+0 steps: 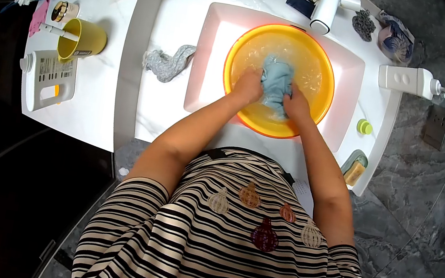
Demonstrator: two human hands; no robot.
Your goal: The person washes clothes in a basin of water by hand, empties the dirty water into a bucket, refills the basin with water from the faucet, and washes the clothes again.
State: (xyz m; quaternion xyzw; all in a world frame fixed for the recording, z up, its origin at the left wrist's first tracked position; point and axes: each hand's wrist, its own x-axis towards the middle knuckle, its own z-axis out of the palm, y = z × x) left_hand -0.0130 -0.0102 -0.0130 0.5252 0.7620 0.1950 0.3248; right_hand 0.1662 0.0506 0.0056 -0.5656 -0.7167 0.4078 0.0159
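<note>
A wet light-blue cloth [276, 83] is bunched up in soapy water inside a yellow basin [329, 98] with an orange rim. My left hand [249, 86] grips the cloth's left side, fingers curled into the fabric. On the right side of the same cloth, my right hand [297, 103] is closed with the thumb pressed on it. Part of the fingers of both hands is hidden by the cloth. The basin stands in a white rectangular sink [205, 66].
A white faucet [326, 10] rises behind the basin. Grey patterned cloth [169, 63] lies left of the sink. Rightward are a pump bottle [409, 81], a green cap [364, 126] and a soap bar [354, 173]. A yellow cup [88, 39] and white jug [48, 79] stand far left.
</note>
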